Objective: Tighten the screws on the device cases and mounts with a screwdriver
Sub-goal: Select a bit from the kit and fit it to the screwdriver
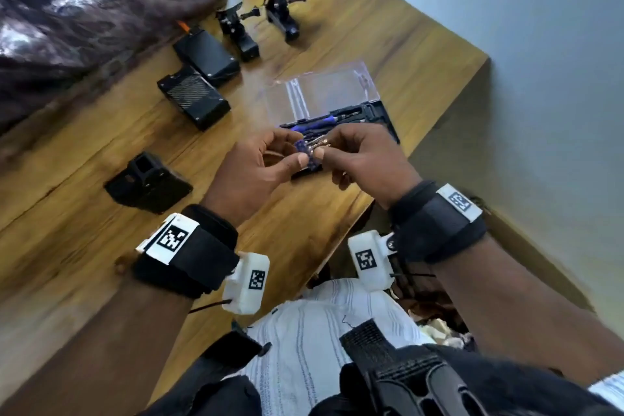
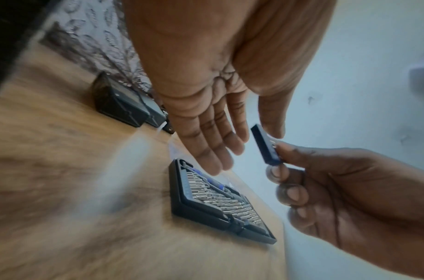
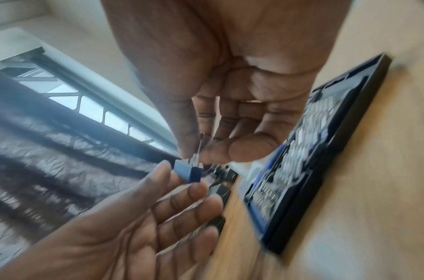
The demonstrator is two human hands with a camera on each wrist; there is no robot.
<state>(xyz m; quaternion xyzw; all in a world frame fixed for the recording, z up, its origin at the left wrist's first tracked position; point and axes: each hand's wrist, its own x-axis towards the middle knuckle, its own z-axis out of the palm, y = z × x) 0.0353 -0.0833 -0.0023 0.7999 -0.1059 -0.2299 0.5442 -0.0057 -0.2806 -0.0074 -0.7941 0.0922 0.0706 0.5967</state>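
We see both hands raised above the near edge of the wooden table [image 1: 337, 27], meeting over the open bit kit [image 2: 220, 206]. Left hand [image 1: 256, 169]: fingers mostly extended, thumb and fingertips pinching a small blue bit holder [image 2: 266, 145] at one end. Right hand [image 1: 368, 162]: thumb and forefinger pinched on the metal bits [image 3: 199, 149] sticking out of the holder's other end; remaining fingers curled loosely below. Which bit is gripped, we cannot tell, as the views are blurred.

Directly beneath the hands, the kit's black tray holds rows of silver bits and a blue-handled screwdriver [image 1: 320, 121] lying in its slot; the clear lid [image 1: 320, 91] is folded back flat on the table.

To the left of the kit, two black device cases [image 1: 199, 78] lie side by side. Beyond them stand two black camera mounts [image 1: 256, 20]. A black angular bracket [image 1: 148, 182] sits nearer, left of the left hand. Dark patterned fabric [image 1: 84, 10] covers the far left corner.
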